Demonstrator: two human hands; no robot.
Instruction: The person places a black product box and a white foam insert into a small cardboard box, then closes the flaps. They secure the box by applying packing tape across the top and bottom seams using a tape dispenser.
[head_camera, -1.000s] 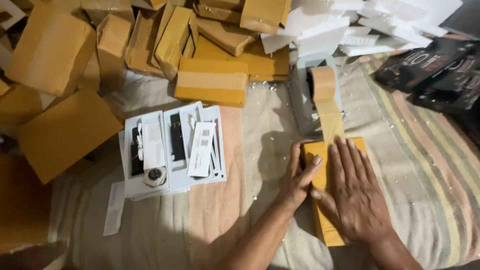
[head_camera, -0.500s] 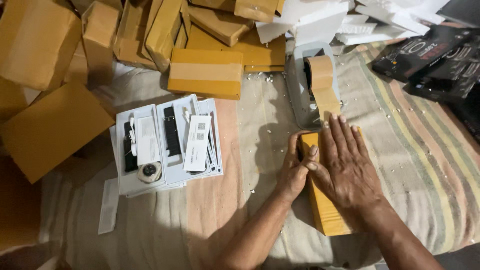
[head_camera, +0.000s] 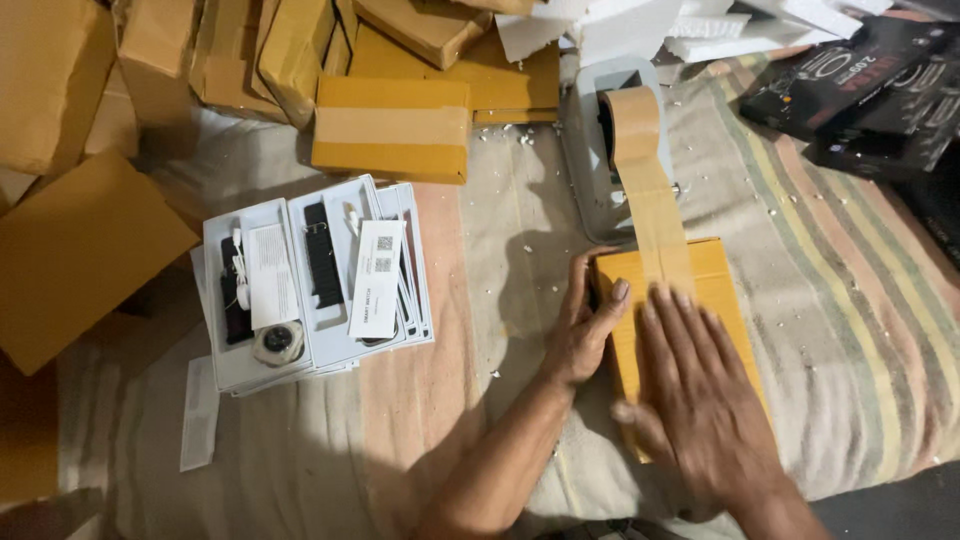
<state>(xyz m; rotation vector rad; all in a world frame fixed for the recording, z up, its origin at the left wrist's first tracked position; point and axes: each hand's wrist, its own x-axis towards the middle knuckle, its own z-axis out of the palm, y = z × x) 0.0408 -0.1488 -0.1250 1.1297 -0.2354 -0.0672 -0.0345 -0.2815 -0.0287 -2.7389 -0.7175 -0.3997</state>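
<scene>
A flat brown cardboard box lies on the striped cloth in front of me. A strip of brown tape runs from the grey tape dispenser down over the box's top. My left hand grips the box's left edge, thumb on top. My right hand lies flat, fingers spread, pressing on the box and the tape.
White trays holding watch parts, straps and leaflets sit to the left. A taped brown box and a pile of more boxes lie behind. White foam pieces and black boxes are at the back right.
My right hand has slid down the box toward me along the tape. My left hand keeps its grip on the left edge. The view has shifted closer.
</scene>
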